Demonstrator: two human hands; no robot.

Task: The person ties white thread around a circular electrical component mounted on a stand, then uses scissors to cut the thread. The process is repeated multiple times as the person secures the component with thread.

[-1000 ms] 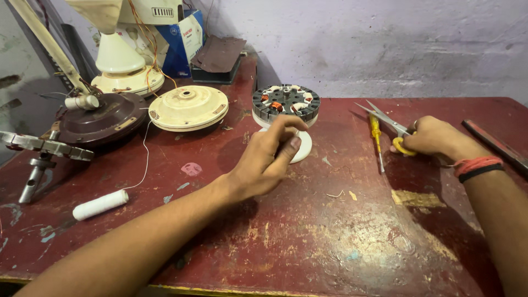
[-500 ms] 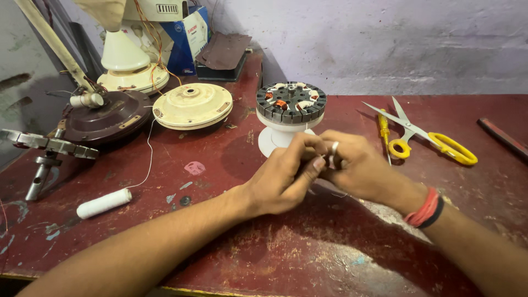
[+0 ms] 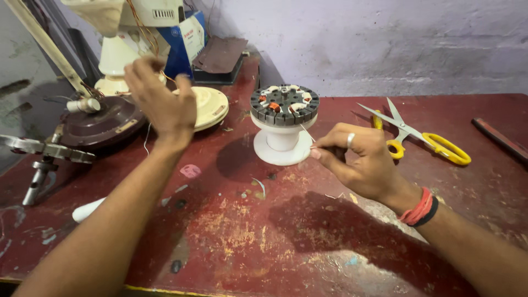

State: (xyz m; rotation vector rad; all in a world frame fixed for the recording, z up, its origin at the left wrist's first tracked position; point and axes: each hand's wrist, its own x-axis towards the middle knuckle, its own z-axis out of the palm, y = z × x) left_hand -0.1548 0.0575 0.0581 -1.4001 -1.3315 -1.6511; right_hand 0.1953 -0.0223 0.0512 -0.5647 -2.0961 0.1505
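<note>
A dark round motor stator (image 3: 285, 103) with copper windings sits on a white spool-shaped stand (image 3: 282, 145) on the worn red table (image 3: 286, 236). My right hand (image 3: 357, 160), with a ring and red and black wristbands, pinches a thin wire just right of the stand; the wire runs up toward the stator. My left hand (image 3: 159, 102) is raised above the table to the left, fingers pinched together near the cream fan cover (image 3: 212, 107); whether it holds the thin wire I cannot tell.
Yellow-handled scissors (image 3: 421, 137) lie at the right, a dark red bar (image 3: 500, 140) farther right. At the left are a dark brown fan housing (image 3: 102, 122), a metal bracket (image 3: 41, 151), a white cylinder (image 3: 85, 209) and a cream fan body (image 3: 118, 55). A blue box (image 3: 184, 41) stands behind.
My right hand left the scissors, met my left hand by the stator, and stays there pinching the wire. My left hand has since pulled away, up and to the left.
</note>
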